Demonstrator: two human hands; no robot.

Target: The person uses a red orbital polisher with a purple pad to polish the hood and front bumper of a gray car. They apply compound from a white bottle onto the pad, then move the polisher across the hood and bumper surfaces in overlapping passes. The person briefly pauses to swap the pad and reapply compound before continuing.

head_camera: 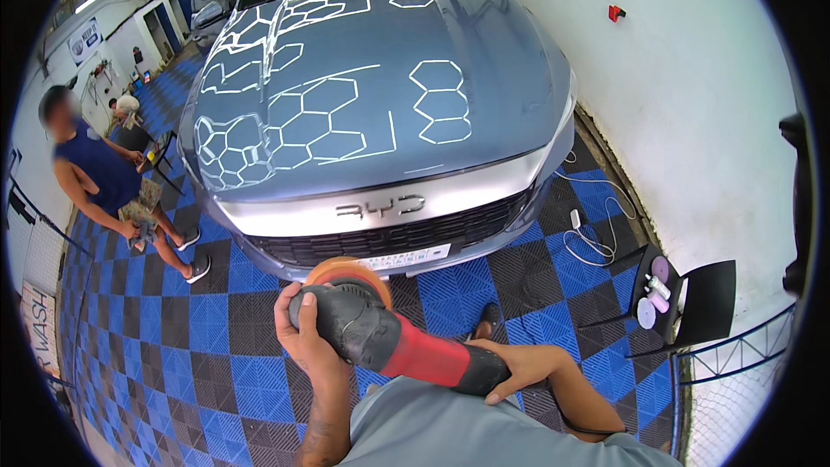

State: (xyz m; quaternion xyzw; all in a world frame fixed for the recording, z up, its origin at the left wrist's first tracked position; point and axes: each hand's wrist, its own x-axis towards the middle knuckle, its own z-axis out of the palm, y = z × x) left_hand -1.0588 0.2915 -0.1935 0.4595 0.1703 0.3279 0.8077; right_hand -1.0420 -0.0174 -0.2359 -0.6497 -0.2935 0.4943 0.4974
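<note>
Between my two hands I hold a red and black car polisher (425, 350), slanted across my front. My left hand (311, 331) wraps around its black head, thumb on top. At the rear end, my right hand (519, 366) grips the black handle. An orange foam pad (337, 269) faces away from me at the head, close in view to the front bumper of a blue-grey BYD car (376, 117); whether they touch I cannot tell. White hexagonal light reflections cover much of the glossy hood (382, 78).
A black chair (707, 305) at the right carries bottles (657, 292) and round pads (659, 269). A white cable (590, 246) lies on the blue and black tiled floor (259, 331) by the wall. Another person (97, 162) stands at the left, holding a cloth (144, 233).
</note>
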